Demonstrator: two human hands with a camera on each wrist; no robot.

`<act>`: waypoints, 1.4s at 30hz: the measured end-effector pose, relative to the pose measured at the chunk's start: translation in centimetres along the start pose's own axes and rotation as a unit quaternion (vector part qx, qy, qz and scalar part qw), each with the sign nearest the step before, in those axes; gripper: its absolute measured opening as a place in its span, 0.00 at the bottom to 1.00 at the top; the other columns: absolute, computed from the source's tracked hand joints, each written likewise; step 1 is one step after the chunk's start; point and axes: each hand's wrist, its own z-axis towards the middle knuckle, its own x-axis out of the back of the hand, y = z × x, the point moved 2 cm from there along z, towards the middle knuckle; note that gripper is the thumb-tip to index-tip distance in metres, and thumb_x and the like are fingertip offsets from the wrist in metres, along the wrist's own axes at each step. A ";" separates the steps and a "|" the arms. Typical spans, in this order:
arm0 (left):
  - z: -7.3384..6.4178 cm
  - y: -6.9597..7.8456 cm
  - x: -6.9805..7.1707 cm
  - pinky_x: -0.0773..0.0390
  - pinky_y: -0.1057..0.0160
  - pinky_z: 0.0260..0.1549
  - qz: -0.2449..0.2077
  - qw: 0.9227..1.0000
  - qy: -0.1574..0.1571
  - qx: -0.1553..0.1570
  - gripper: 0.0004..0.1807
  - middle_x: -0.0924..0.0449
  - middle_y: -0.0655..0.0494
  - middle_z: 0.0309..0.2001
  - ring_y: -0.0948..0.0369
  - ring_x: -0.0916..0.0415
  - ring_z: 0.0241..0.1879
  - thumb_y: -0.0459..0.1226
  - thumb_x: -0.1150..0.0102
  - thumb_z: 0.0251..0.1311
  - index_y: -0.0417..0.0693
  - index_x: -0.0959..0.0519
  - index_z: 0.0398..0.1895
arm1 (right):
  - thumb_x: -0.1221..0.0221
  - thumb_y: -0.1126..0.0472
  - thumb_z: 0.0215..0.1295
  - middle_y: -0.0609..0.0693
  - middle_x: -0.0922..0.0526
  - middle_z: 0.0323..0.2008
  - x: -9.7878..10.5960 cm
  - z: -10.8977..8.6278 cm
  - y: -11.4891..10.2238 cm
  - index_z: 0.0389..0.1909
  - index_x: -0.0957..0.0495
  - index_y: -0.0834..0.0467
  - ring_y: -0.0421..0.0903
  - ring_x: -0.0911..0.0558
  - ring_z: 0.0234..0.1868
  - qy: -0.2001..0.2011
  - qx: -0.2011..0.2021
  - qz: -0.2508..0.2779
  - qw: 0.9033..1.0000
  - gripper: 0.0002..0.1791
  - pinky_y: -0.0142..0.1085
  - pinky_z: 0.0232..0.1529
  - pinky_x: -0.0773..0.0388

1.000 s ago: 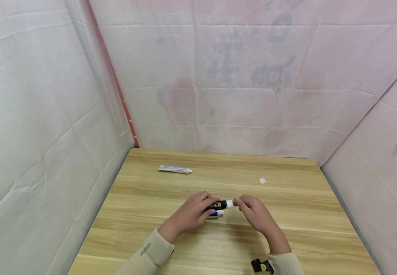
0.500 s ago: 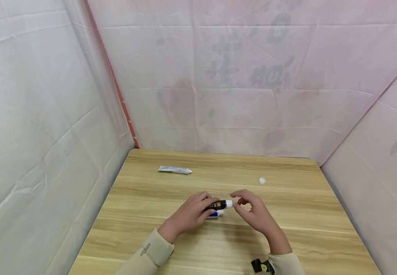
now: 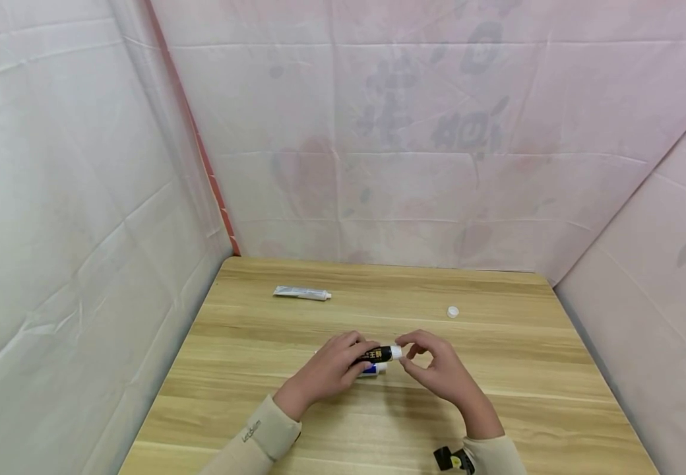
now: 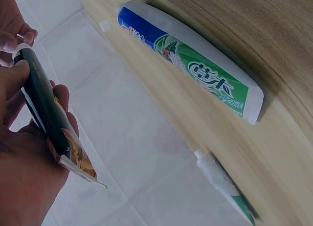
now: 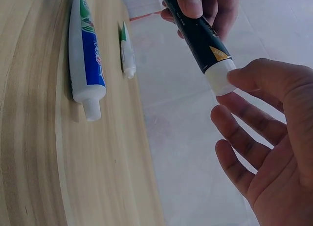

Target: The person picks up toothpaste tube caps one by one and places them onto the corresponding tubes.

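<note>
My left hand [image 3: 334,366] grips a black toothpaste tube [image 3: 373,355] around its body, and the tube's capped end points right. At that end, the thumb and forefinger of my right hand [image 3: 442,369] pinch the white cap [image 5: 221,78]; its other fingers are spread loosely in the right wrist view. Beneath the held tube lies a blue, green and white toothpaste tube [image 4: 190,59] on the table, largely covered by my left hand in the head view. Its narrow white neck [image 5: 91,109] shows in the right wrist view.
Further back on the wooden table [image 3: 248,330] lies a slim white and green tube [image 3: 301,293]. A loose white cap [image 3: 452,312] sits at the back right. Pale cloth walls [image 3: 343,185] stand around the table's back and sides.
My right thumb and forefinger drew apart beside the cap half a second ago, and now they have closed back onto it. The left hand and black tube have stayed in place.
</note>
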 end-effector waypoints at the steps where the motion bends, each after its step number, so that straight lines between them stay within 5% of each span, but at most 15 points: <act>1: 0.0 0.0 0.0 0.27 0.61 0.45 -0.001 1.000 0.000 0.001 0.21 0.27 0.65 0.47 0.68 0.32 0.39 0.45 0.48 0.72 0.59 0.28 0.66 | 0.35 0.60 0.64 0.41 0.18 0.47 0.0 0.0 0.0 0.50 0.20 0.46 0.38 0.19 0.37 0.000 -0.003 -0.002 1.000 0.15 0.39 0.36 0.19; 16: 0.2 0.0 -0.1 0.28 0.63 0.45 -0.007 1.000 0.003 0.004 0.21 0.28 0.67 0.47 0.69 0.32 0.41 0.45 0.46 0.71 0.61 0.28 0.65 | 0.45 0.51 0.73 0.33 0.16 0.38 -0.2 0.4 0.2 0.44 0.17 0.43 0.35 0.18 0.38 -0.006 -0.062 -0.014 0.998 0.08 0.35 0.42 0.21; 21: 0.2 0.1 -0.3 0.27 0.63 0.46 -0.012 1.000 0.000 0.007 0.21 0.28 0.68 0.48 0.69 0.32 0.43 0.45 0.47 0.71 0.63 0.29 0.66 | 0.46 0.51 0.73 0.34 0.16 0.37 -0.2 0.4 0.3 0.40 0.17 0.41 0.35 0.19 0.38 0.007 -0.052 -0.023 0.998 0.08 0.35 0.41 0.21; 31: 0.1 0.1 -0.2 0.26 0.61 0.47 -0.021 1.000 0.001 0.015 0.22 0.27 0.65 0.51 0.67 0.30 0.44 0.46 0.50 0.72 0.60 0.30 0.67 | 0.46 0.50 0.73 0.34 0.19 0.46 0.2 0.0 0.0 0.50 0.21 0.34 0.36 0.21 0.41 0.031 -0.064 -0.016 0.997 0.10 0.36 0.37 0.23; 35: 0.0 0.0 -0.3 0.26 0.61 0.47 -0.019 1.000 0.000 0.017 0.22 0.27 0.65 0.51 0.67 0.30 0.45 0.46 0.49 0.72 0.62 0.30 0.67 | 0.42 0.52 0.71 0.36 0.20 0.47 0.2 -0.1 -0.1 0.51 0.22 0.37 0.38 0.22 0.40 0.029 -0.050 -0.004 0.998 0.11 0.34 0.29 0.24; 42: -0.1 0.0 -0.5 0.27 0.62 0.46 -0.019 1.000 0.009 0.005 0.21 0.27 0.65 0.50 0.67 0.30 0.44 0.45 0.48 0.72 0.59 0.29 0.67 | 0.35 0.61 0.64 0.42 0.19 0.50 0.0 0.0 0.1 0.54 0.23 0.45 0.38 0.18 0.36 0.007 0.009 -0.002 1.000 0.18 0.41 0.38 0.19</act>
